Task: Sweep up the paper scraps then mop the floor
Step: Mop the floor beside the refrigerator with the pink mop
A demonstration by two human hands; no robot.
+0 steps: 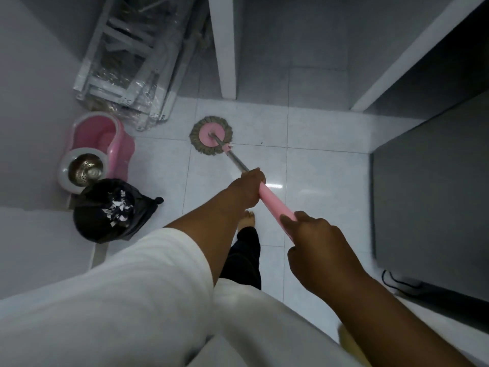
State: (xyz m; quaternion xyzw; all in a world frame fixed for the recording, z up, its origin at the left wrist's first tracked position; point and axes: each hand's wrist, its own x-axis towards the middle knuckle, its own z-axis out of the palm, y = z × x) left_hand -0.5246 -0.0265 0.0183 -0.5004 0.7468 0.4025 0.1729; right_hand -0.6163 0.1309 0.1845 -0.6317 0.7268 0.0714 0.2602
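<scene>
Fingers of left hand wrap the pink mop handle, right hand grips lower | mop head flat on tiled floor near spin bucket | paper scraps in open bin bag | risk: sideways stroke could tip bag, spilling scraps.

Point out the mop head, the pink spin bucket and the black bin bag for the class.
mop head (204, 135): head view, on its pink centre disc.
pink spin bucket (124, 152): head view, on its right outer wall.
black bin bag (90, 226): head view, on bare plastic near its lower edge.
</scene>
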